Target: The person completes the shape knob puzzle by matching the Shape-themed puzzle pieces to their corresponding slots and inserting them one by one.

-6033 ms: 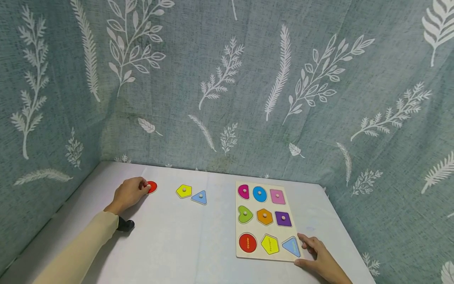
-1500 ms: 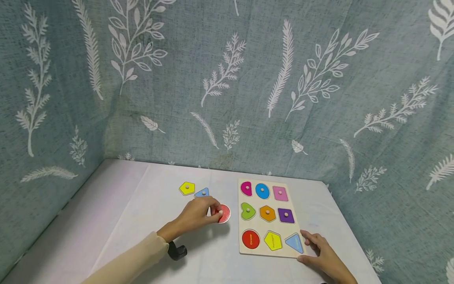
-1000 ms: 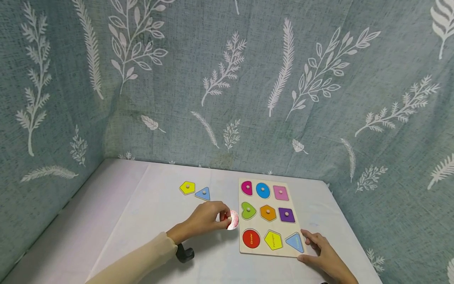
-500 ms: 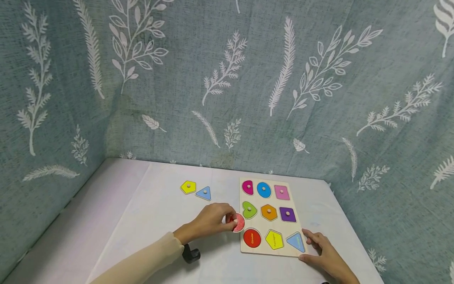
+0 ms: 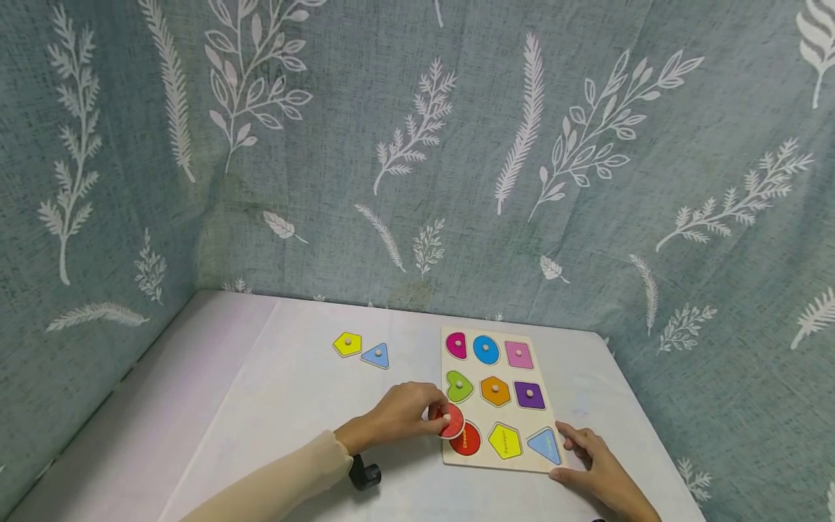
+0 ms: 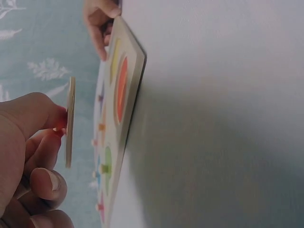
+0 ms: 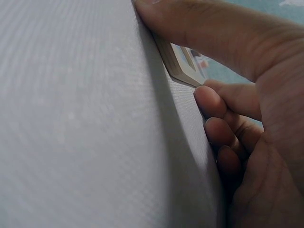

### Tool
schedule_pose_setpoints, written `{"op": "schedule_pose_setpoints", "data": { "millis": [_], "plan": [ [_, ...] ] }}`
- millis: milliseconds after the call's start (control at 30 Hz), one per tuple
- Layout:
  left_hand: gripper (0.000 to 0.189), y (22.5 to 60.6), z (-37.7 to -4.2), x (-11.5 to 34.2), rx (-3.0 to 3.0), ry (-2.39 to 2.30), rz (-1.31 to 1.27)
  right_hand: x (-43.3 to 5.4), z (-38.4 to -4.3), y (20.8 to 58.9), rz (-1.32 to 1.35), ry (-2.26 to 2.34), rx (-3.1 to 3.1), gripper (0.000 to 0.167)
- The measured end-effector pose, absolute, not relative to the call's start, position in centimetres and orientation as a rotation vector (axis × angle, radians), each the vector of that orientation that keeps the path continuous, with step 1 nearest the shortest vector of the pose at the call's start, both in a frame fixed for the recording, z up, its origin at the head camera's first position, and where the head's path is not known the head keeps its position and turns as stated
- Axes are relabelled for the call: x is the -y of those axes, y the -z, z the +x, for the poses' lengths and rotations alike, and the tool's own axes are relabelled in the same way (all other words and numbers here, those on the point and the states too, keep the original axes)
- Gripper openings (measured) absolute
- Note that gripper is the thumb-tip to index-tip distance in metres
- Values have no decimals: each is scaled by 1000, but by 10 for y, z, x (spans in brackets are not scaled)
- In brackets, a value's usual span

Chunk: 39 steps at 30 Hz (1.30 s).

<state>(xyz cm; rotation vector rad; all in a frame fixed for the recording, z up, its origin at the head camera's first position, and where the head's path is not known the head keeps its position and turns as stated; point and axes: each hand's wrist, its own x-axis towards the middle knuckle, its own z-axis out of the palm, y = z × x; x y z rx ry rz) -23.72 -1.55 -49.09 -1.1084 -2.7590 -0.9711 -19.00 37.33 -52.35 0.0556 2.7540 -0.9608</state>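
My left hand pinches the small knob of a round red puzzle piece between thumb and fingertips. In the left wrist view the piece is edge-on and raised off the board. From the head it overlaps the red round recess at the near left of the wooden puzzle board. My right hand holds the board's near right corner, thumb at the near end and index finger along the right side. Its other fingers curl beside the board's edge in the right wrist view.
A yellow pentagon piece and a blue triangle piece lie left of the board. Several knobbed pieces sit in its upper two rows. The yellow pentagon recess and blue triangle recess show no knobs. Patterned cloth walls the white table.
My left hand picked up the red round piece at the far left and carried it right, to over the board's near left part. My right hand stays at the board's corner.
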Motion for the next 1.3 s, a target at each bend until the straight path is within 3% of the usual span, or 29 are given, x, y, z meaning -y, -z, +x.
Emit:
{"op": "schedule_pose_setpoints", "data": {
  "millis": [1300],
  "plan": [
    [11, 513, -236, -27, 2884, 921, -1114, -374, -189, 523, 12, 926, -2809, 94]
  ]
}}
